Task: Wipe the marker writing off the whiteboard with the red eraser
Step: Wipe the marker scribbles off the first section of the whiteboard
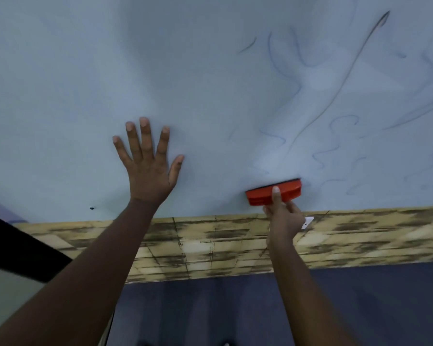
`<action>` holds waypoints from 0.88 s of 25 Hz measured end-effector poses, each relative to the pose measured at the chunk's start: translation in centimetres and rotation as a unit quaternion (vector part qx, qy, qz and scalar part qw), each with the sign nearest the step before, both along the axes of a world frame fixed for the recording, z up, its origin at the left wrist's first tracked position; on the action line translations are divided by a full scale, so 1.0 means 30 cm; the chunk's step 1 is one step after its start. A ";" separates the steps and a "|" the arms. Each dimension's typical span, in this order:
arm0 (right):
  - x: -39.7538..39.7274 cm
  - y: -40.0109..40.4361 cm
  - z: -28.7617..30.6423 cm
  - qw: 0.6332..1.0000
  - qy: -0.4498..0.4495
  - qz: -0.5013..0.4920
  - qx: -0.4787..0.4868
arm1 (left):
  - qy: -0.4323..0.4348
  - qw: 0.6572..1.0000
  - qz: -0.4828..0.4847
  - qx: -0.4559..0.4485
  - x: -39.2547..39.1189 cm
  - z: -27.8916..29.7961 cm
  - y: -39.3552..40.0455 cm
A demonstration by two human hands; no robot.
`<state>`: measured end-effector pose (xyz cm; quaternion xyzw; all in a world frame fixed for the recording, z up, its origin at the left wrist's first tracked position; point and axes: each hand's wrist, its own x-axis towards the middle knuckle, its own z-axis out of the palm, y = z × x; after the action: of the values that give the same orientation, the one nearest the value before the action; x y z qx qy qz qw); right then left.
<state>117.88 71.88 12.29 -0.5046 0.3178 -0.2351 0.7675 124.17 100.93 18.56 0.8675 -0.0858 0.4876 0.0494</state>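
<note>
Prob. classroom or office: big wall whiteboard (160,71) (smeared marker), blue floor (210,308).

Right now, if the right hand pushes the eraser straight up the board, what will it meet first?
The right hand holds the red eraser low on the whiteboard. Straight above, it likely meets the faint blue marker smears first.

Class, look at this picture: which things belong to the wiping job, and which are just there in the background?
Part of the job:
- red eraser, gripped by the right hand
- whiteboard
- blue marker smears
- left hand, flat on the board

Just there:
- patterned yellow strip below the board
- small white object behind the right hand
- black screw
</note>
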 end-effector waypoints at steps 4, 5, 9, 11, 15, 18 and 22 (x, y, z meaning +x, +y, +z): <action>0.013 0.122 0.165 0.980 -0.021 -0.005 -0.198 | 0.001 0.999 -0.020 -0.041 -0.008 -0.014 -0.040; 0.004 0.181 0.183 0.971 -0.019 -0.004 -0.237 | -0.003 0.998 -0.025 -0.054 -0.008 -0.017 -0.052; -0.022 0.333 0.185 0.950 -0.025 0.020 -0.310 | 0.000 0.997 -0.049 -0.056 -0.020 -0.026 -0.052; -0.023 0.328 0.189 0.951 -0.020 0.022 -0.309 | -0.005 0.998 -0.054 -0.033 -0.013 -0.049 -0.021; -0.017 0.256 0.224 0.962 -0.026 -0.035 -0.268 | -0.060 0.997 -0.054 0.021 0.027 -0.096 0.036; 0.001 0.185 0.209 0.968 -0.008 -0.095 -0.231 | -0.079 0.994 -0.064 0.027 0.035 -0.103 0.035; -0.012 0.226 0.171 0.965 -0.022 -0.097 -0.244 | -0.095 0.993 -0.064 0.037 0.053 -0.114 0.029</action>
<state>117.52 78.66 17.42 -0.6377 0.2819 -0.3899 0.6015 125.77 101.79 15.14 0.8110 -0.1633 0.5604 0.0396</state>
